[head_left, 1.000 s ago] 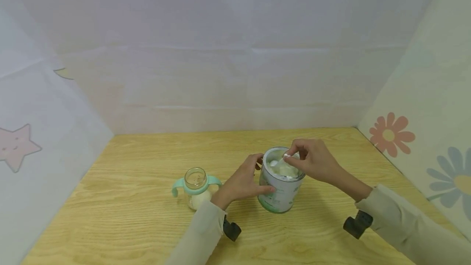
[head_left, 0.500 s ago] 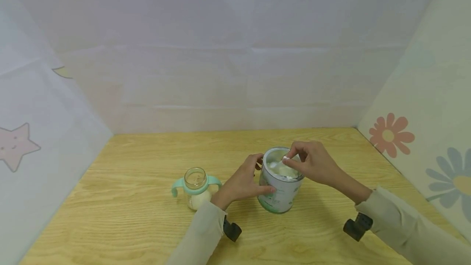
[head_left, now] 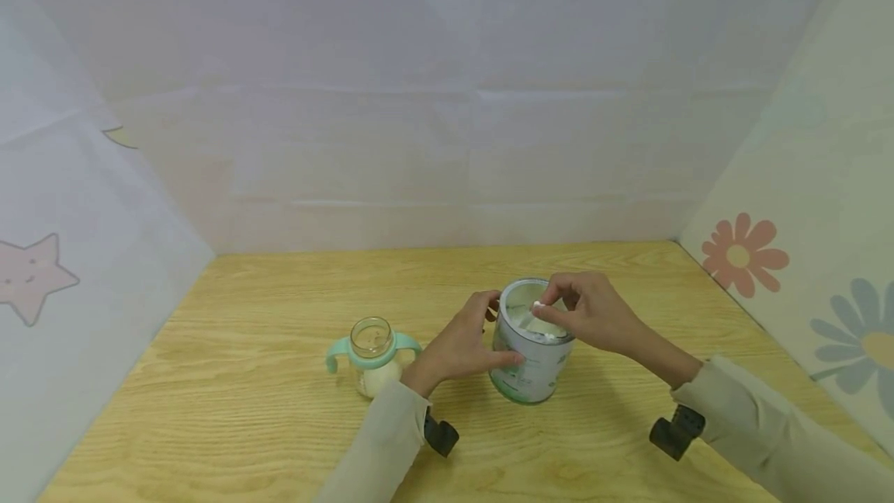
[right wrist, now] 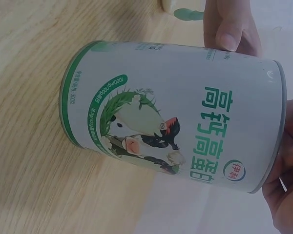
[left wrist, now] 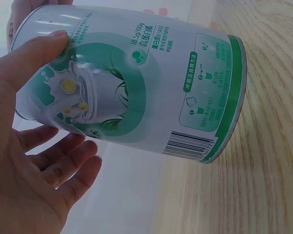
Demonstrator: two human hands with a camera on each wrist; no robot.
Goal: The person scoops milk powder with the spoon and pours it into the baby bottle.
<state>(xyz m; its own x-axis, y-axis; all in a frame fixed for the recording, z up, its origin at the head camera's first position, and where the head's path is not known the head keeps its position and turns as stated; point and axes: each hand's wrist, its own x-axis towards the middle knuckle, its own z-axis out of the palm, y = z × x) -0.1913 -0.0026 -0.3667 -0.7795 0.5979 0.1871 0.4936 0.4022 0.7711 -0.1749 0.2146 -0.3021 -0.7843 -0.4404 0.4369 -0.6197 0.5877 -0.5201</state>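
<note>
A white-and-green milk powder can point(head_left: 534, 371) stands uncovered on the table, pale powder showing inside its rim. My left hand point(head_left: 457, 344) steadies it from the left, thumb point(left wrist: 44, 46) across the printed side and the other fingers behind. Over the mouth, my right hand point(head_left: 602, 315) pinches the white handle of a scoop point(head_left: 537, 307) between thumb and index finger. The scoop's lower end is down in the can and mostly hidden. In the right wrist view, the cow picture on the can point(right wrist: 180, 112) faces the camera, with the right fingers just at the rim.
A clear baby bottle point(head_left: 373, 367) with a mint-green collar and two handles stands left of the can, near the left forearm. It has no cap, and pale contents show inside. Patterned white sheets point(head_left: 447, 138) enclose the wooden table point(head_left: 265, 410) behind and on both sides.
My right hand has shifted slightly left and lower with the scoop, whose round bowl, visible earlier, is now hardly seen in the can. The left hand, can and bottle stay put.
</note>
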